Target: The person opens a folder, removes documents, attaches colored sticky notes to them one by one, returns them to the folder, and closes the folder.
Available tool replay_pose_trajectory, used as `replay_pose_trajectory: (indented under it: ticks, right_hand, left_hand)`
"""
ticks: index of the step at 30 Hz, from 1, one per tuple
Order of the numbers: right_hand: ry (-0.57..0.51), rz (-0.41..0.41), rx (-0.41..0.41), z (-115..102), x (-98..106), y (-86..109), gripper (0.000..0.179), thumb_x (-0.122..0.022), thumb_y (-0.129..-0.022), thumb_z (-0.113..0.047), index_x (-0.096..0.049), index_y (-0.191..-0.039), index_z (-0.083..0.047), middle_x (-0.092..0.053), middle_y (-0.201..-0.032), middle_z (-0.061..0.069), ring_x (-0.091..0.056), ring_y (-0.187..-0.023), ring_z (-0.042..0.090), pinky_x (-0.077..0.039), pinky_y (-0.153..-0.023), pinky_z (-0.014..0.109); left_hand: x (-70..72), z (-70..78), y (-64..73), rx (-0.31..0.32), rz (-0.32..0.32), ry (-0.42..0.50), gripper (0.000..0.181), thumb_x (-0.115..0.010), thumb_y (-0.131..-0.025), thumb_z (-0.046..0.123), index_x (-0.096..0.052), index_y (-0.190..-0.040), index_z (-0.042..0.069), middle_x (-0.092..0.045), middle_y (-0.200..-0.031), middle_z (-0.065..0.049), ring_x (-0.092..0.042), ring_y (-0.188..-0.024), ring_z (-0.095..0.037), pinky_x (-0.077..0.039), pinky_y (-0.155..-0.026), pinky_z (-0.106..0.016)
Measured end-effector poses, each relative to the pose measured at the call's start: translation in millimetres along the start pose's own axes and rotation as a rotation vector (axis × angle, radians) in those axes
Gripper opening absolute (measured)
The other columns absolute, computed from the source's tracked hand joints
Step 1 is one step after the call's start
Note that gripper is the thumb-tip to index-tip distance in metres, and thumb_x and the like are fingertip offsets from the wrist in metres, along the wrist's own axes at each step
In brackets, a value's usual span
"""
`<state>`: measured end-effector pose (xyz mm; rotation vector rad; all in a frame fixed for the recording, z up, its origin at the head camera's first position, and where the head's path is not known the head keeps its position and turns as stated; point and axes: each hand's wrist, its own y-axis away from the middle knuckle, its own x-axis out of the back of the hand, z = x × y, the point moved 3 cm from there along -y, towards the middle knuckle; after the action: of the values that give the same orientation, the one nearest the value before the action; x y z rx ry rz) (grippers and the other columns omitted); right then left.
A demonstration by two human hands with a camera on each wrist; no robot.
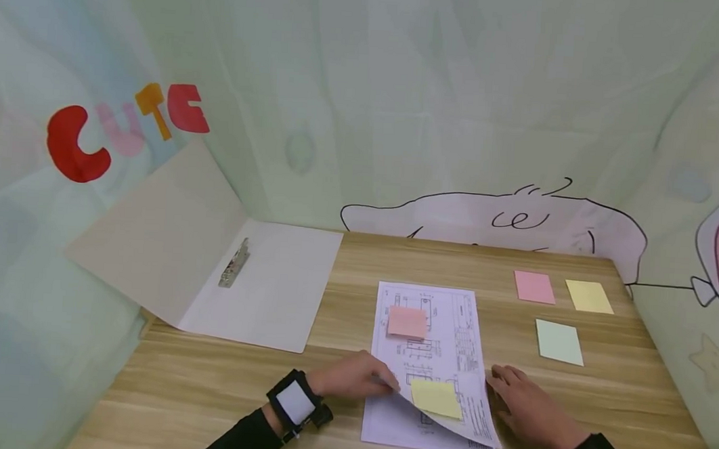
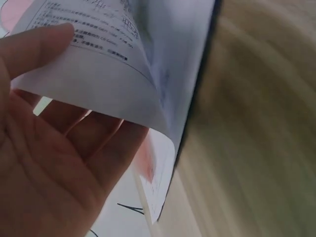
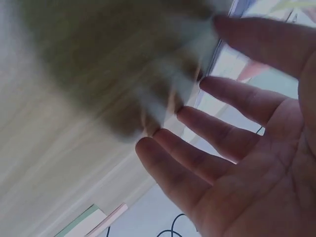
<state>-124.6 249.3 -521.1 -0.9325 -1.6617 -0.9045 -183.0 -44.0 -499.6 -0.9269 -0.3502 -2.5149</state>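
Note:
Printed sheets of technical drawings (image 1: 461,325) lie stacked in the middle of the wooden table. On the top sheet sit a pink sticky note (image 1: 407,322) and a yellow sticky note (image 1: 436,399). My left hand (image 1: 351,375) pinches the top sheet's left edge, lifting its lower left part in a curl off the sheet below (image 1: 394,423). In the left wrist view the thumb (image 2: 44,44) lies over the paper and the fingers are behind it. My right hand (image 1: 529,406) rests on the table with its fingertips at the stack's right edge, holding nothing.
An opened white folder (image 1: 277,288) with a metal clip (image 1: 235,264) lies at the left, its cover leaning up against the wall cloth. At the back right are a pink pad (image 1: 534,287), a yellow pad (image 1: 589,297) and a pale green pad (image 1: 559,342) of sticky notes.

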Motion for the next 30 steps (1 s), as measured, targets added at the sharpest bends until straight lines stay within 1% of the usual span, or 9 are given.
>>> replay_pose_trajectory:
  ticks: [3,5,9,14,19,22,24,26,30]
  right_hand:
    - [-0.004,0.02,-0.018,-2.5,1.3,-0.1,0.035,-0.063,-0.087,-0.003,-0.059,-0.12,0.006,-0.054,-0.124,0.022,-0.05,-0.116,0.038,-0.041,-0.094,0.053]
    - [-0.017,0.031,-0.025,-5.9,2.1,-1.3,0.032,-0.061,-0.089,-0.004,-0.06,-0.119,0.003,-0.055,-0.123,0.021,-0.051,-0.115,0.037,-0.042,-0.093,0.052]
    - [-0.057,0.025,-0.026,-14.3,1.1,-5.0,0.037,-0.068,-0.087,-0.022,-0.061,-0.119,-0.005,-0.054,-0.124,0.017,-0.053,-0.111,0.033,-0.045,-0.09,0.05]
    - [-0.051,0.0,-0.032,-22.8,-4.3,-8.4,0.054,-0.077,-0.075,-0.041,-0.063,-0.117,-0.009,-0.054,-0.123,0.015,-0.052,-0.105,0.032,-0.045,-0.088,0.051]
    - [-0.04,-0.011,-0.086,-27.9,-6.8,-7.8,0.056,-0.081,-0.07,-0.042,-0.064,-0.112,-0.009,-0.055,-0.121,0.015,-0.051,-0.102,0.032,-0.044,-0.089,0.052]
    - [-0.04,-0.004,-0.095,-29.8,-7.0,-7.6,0.056,-0.082,-0.069,-0.04,-0.064,-0.112,-0.009,-0.055,-0.121,0.016,-0.051,-0.103,0.033,-0.044,-0.089,0.052]
    - [-0.037,0.0,-0.092,-30.8,-7.3,-8.3,0.057,-0.082,-0.069,-0.04,-0.064,-0.113,-0.008,-0.054,-0.122,0.017,-0.051,-0.104,0.034,-0.044,-0.09,0.052]
    - [-0.047,0.0,-0.089,-31.7,-7.5,-9.1,0.058,-0.082,-0.069,-0.039,-0.064,-0.114,-0.007,-0.054,-0.123,0.019,-0.051,-0.106,0.035,-0.044,-0.089,0.052]
    - [-0.095,-0.012,-0.103,-32.3,-7.3,-9.3,0.057,-0.083,-0.07,-0.034,-0.063,-0.115,-0.005,-0.052,-0.125,0.022,-0.05,-0.109,0.037,-0.043,-0.09,0.054]
  left_hand:
    - [-5.1,1.8,-0.9,-0.034,-0.006,-0.07,0.015,-0.065,-0.088,0.006,-0.074,-0.099,0.01,-0.069,-0.102,0.006,-0.057,-0.089,0.005,-0.044,-0.078,-0.013]
    - [-8.4,3.6,-1.3,-0.047,-0.01,-0.115,0.014,-0.066,-0.087,0.006,-0.074,-0.098,0.011,-0.069,-0.099,0.007,-0.057,-0.089,0.005,-0.044,-0.078,-0.012]
    - [-16.1,8.6,-2.9,-0.032,-0.036,-0.292,0.013,-0.068,-0.085,0.01,-0.075,-0.096,0.014,-0.068,-0.1,0.009,-0.058,-0.094,0.001,-0.043,-0.083,-0.014]
    - [-28.4,15.1,-3.1,-0.021,-0.055,-0.567,0.014,-0.076,-0.079,0.021,-0.076,-0.093,0.021,-0.065,-0.106,0.005,-0.056,-0.098,-0.008,-0.043,-0.084,-0.019]
    - [-36.1,22.0,2.3,-0.019,-0.092,-0.65,0.034,-0.079,-0.071,0.046,-0.073,-0.096,0.025,-0.058,-0.114,0.002,-0.052,-0.102,-0.012,-0.043,-0.085,-0.022]
    - [-33.0,21.0,7.9,0.023,-0.139,-0.513,0.045,-0.077,-0.071,0.052,-0.071,-0.105,0.024,-0.053,-0.126,-0.002,-0.047,-0.115,-0.016,-0.04,-0.094,-0.027]
    - [-28.4,16.3,9.9,0.075,-0.112,-0.376,0.042,-0.072,-0.078,0.051,-0.069,-0.108,0.022,-0.05,-0.131,-0.005,-0.045,-0.12,-0.019,-0.038,-0.098,-0.03]
    - [-22.0,10.6,10.6,0.16,-0.022,-0.194,0.035,-0.067,-0.086,0.042,-0.068,-0.111,0.017,-0.05,-0.132,-0.007,-0.045,-0.122,-0.022,-0.038,-0.099,-0.034]
    - [-9.2,-3.4,14.0,0.37,0.253,0.167,0.037,-0.057,-0.094,0.029,-0.058,-0.123,0.005,-0.051,-0.13,-0.014,-0.049,-0.118,-0.028,-0.041,-0.096,-0.043]
